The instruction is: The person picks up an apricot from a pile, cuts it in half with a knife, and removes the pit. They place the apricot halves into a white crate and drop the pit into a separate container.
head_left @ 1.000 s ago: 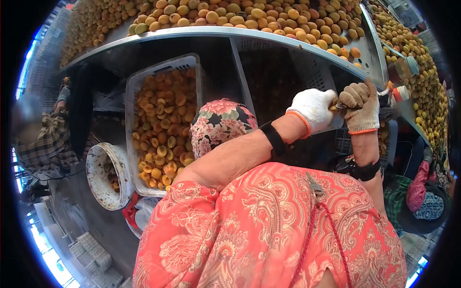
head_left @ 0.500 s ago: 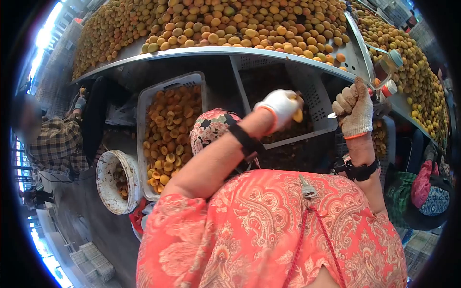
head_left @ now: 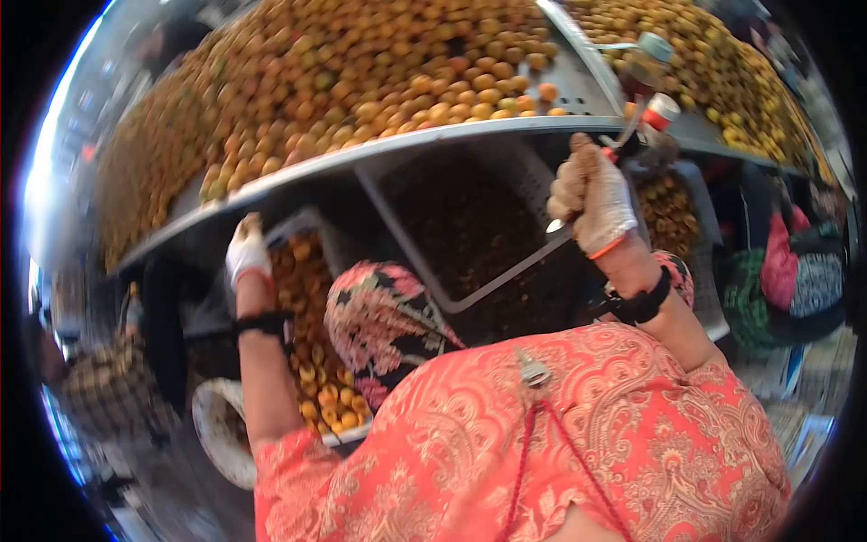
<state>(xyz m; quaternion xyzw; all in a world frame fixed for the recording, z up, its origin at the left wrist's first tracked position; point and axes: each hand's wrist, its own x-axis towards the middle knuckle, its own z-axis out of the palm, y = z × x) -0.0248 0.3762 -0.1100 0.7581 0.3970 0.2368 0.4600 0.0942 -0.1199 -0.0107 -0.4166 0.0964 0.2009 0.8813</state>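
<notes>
My left hand, in a white glove with browned fingertips, is at the metal table edge above a crate of halved apricots. Its fingers are blurred, and whether they hold anything cannot be made out. My right hand, in a soiled knit glove, is closed round a slim tool with a shiny metal end poking out below the fist. Most of that tool is hidden. Whole apricots are heaped on the metal table in front of me.
Between my hands stands a crate with dark matter at its bottom. Another fruit crate is at the right. A jar and a red-and-white container stand by the table divider. A white bucket and people flank me.
My left hand has swung left from the middle crate to above the halved apricots; the yellow piece at its fingers no longer shows. My right hand keeps its grip. The view has turned right.
</notes>
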